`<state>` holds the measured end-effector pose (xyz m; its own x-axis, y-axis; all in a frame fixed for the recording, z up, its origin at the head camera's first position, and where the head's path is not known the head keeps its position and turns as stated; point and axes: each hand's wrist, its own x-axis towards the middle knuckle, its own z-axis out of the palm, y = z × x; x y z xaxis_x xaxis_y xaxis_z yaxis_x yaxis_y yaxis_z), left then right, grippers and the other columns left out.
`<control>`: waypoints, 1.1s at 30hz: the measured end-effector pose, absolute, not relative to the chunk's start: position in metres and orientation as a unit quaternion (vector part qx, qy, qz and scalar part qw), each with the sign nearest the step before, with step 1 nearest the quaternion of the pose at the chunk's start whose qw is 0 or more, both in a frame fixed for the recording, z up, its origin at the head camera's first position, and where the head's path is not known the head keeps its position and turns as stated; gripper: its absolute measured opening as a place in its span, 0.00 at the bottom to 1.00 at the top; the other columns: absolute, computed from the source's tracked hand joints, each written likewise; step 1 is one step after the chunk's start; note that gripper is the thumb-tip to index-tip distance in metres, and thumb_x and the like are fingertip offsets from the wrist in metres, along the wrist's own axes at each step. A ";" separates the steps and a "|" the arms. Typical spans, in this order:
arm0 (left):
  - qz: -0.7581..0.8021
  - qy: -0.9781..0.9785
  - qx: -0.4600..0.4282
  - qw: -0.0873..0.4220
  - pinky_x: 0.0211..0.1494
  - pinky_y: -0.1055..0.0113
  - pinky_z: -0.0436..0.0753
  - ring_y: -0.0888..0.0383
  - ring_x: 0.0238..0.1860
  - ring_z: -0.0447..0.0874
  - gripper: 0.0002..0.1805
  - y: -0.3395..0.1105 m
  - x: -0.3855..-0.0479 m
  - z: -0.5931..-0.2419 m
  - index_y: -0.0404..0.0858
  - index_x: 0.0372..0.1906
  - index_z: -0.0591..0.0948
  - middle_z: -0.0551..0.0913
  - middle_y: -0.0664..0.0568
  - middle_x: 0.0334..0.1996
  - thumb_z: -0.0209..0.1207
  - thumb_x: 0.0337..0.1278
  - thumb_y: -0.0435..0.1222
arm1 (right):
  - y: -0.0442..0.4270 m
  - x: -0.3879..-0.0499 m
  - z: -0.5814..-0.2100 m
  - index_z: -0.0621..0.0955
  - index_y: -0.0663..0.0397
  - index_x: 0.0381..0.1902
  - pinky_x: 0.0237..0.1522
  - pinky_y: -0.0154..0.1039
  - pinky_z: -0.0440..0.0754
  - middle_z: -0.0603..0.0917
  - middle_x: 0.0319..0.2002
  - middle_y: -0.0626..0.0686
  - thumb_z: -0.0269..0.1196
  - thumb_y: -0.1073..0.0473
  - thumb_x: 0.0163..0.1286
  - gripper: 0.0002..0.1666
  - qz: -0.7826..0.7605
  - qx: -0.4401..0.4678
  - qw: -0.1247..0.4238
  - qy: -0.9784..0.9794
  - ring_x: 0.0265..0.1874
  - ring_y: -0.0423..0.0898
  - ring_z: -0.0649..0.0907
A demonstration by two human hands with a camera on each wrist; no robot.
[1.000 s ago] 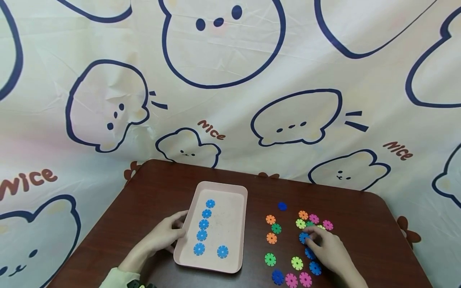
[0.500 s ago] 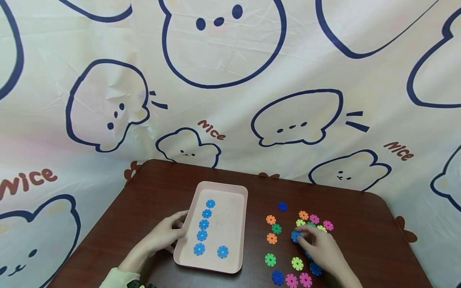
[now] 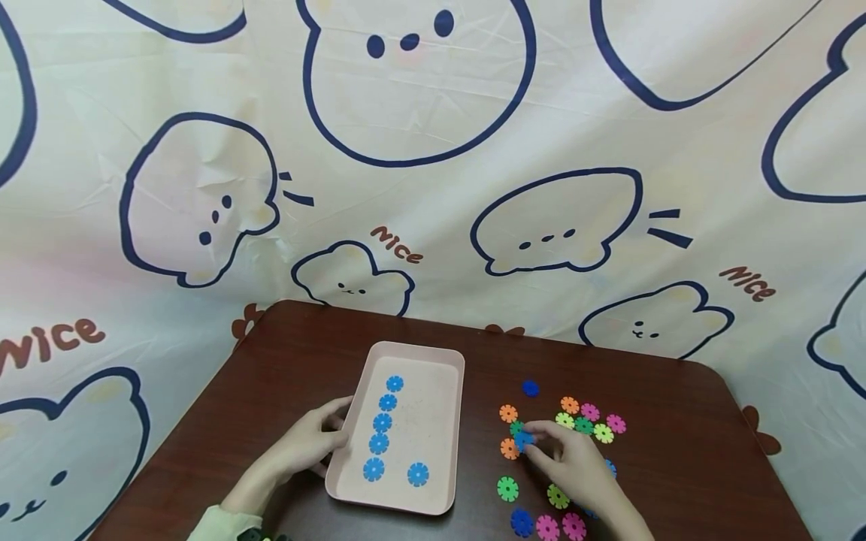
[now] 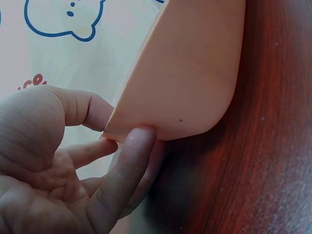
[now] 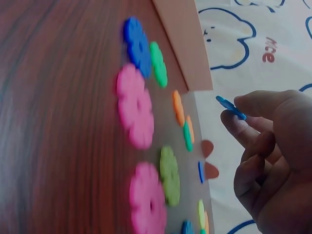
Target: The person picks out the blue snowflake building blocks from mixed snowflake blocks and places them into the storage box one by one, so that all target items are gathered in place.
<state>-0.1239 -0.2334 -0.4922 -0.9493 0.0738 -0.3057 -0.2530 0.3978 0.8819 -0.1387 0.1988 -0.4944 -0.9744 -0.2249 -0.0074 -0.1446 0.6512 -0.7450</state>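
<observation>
My right hand (image 3: 575, 462) pinches a blue notched plastic disc (image 5: 230, 107) between thumb and fingertips. In the head view it is over the table, close to a green disc (image 3: 516, 427) and an orange disc (image 3: 509, 449). On the left, my left hand (image 3: 313, 439) grips the near-left side of a pale pink tray (image 3: 433, 409), with thumb and fingers at its edge in the left wrist view. Inside the tray, several light blue discs form a column, among them a blue disc (image 3: 382, 422). A separate blue disc (image 3: 418, 474) lies near the tray's lower right.
Loose discs lie right of the tray on the dark wooden table (image 3: 704, 443): a dark blue disc (image 3: 531, 388), a pink disc (image 3: 547, 527), a yellow-green disc (image 3: 604, 433) and several others. My right forearm partly covers some. A patterned cloth (image 3: 433, 195) hangs behind the table.
My right hand has moved left from the disc cluster, carrying the blue disc toward the tray. The left hand and the tray have stayed in place.
</observation>
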 end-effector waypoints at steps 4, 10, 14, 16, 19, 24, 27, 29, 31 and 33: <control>0.543 0.824 -0.055 0.149 0.22 0.51 0.86 0.50 0.34 0.84 0.37 -0.233 -0.123 -0.492 0.36 0.77 0.67 0.78 0.41 0.46 0.62 0.62 0.31 | 0.187 -0.138 -0.494 0.87 0.42 0.53 0.12 0.34 0.67 0.88 0.39 0.41 0.72 0.54 0.68 0.16 -0.422 -0.123 0.055 0.896 0.11 0.38 0.66; 0.546 0.823 -0.053 0.149 0.23 0.50 0.86 0.50 0.34 0.84 0.37 -0.233 -0.123 -0.492 0.35 0.77 0.66 0.78 0.41 0.46 0.62 0.63 0.31 | 0.167 -0.137 -0.493 0.87 0.43 0.54 0.12 0.33 0.68 0.86 0.37 0.39 0.71 0.52 0.70 0.16 -0.430 -0.160 0.061 0.887 0.11 0.36 0.66; 0.547 0.822 -0.053 0.148 0.22 0.50 0.86 0.50 0.34 0.85 0.37 -0.233 -0.123 -0.492 0.35 0.77 0.67 0.78 0.41 0.46 0.62 0.63 0.31 | 0.153 -0.137 -0.492 0.87 0.44 0.55 0.12 0.32 0.68 0.86 0.38 0.39 0.71 0.51 0.70 0.16 -0.437 -0.180 0.065 0.879 0.11 0.35 0.66; 0.548 0.822 -0.052 0.147 0.22 0.50 0.86 0.50 0.33 0.85 0.37 -0.233 -0.122 -0.492 0.35 0.77 0.67 0.78 0.41 0.46 0.62 0.63 0.31 | 0.147 -0.138 -0.491 0.87 0.44 0.54 0.11 0.32 0.68 0.86 0.38 0.40 0.71 0.51 0.70 0.16 -0.442 -0.188 0.065 0.875 0.10 0.35 0.65; 0.549 0.821 -0.050 0.147 0.22 0.50 0.86 0.50 0.32 0.85 0.37 -0.234 -0.122 -0.492 0.35 0.77 0.67 0.78 0.41 0.46 0.62 0.63 0.31 | 0.138 -0.139 -0.491 0.87 0.41 0.53 0.12 0.32 0.68 0.86 0.38 0.39 0.71 0.50 0.70 0.15 -0.449 -0.198 0.068 0.869 0.11 0.36 0.66; 0.549 0.821 -0.047 0.148 0.22 0.50 0.86 0.50 0.32 0.85 0.37 -0.234 -0.122 -0.492 0.35 0.77 0.66 0.78 0.41 0.46 0.62 0.63 0.31 | 0.123 -0.141 -0.492 0.87 0.38 0.53 0.12 0.32 0.68 0.87 0.39 0.38 0.71 0.50 0.70 0.14 -0.461 -0.207 0.080 0.859 0.10 0.36 0.67; 0.549 0.821 -0.047 0.148 0.22 0.50 0.86 0.50 0.33 0.85 0.37 -0.234 -0.122 -0.492 0.35 0.77 0.66 0.78 0.41 0.46 0.62 0.62 0.31 | 0.113 -0.142 -0.494 0.87 0.38 0.52 0.12 0.33 0.69 0.87 0.39 0.38 0.71 0.50 0.70 0.13 -0.468 -0.209 0.084 0.855 0.10 0.37 0.67; 0.549 0.821 -0.047 0.148 0.23 0.50 0.86 0.50 0.34 0.85 0.37 -0.234 -0.122 -0.491 0.34 0.77 0.66 0.78 0.41 0.46 0.62 0.62 0.31 | 0.107 -0.144 -0.496 0.87 0.38 0.51 0.12 0.33 0.69 0.87 0.39 0.38 0.71 0.49 0.70 0.13 -0.468 -0.213 0.083 0.854 0.10 0.37 0.67; 0.548 0.822 -0.049 0.148 0.23 0.50 0.86 0.50 0.34 0.85 0.37 -0.234 -0.123 -0.491 0.35 0.77 0.66 0.78 0.41 0.46 0.62 0.62 0.31 | 0.102 -0.145 -0.498 0.87 0.37 0.50 0.12 0.33 0.69 0.87 0.38 0.38 0.71 0.50 0.70 0.12 -0.469 -0.218 0.087 0.851 0.10 0.36 0.67; 0.548 0.822 -0.053 0.146 0.23 0.50 0.86 0.50 0.34 0.85 0.37 -0.233 -0.123 -0.491 0.35 0.77 0.67 0.78 0.41 0.46 0.62 0.62 0.31 | 0.097 -0.147 -0.500 0.87 0.37 0.50 0.12 0.33 0.70 0.86 0.36 0.37 0.71 0.50 0.70 0.11 -0.466 -0.226 0.088 0.851 0.10 0.36 0.67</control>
<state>-0.1228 -0.2334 -0.4911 -0.9516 0.0731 -0.2984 -0.2472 0.3945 0.8850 -0.1471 0.0966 -0.4998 -0.8823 -0.4667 0.0610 -0.3028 0.4636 -0.8327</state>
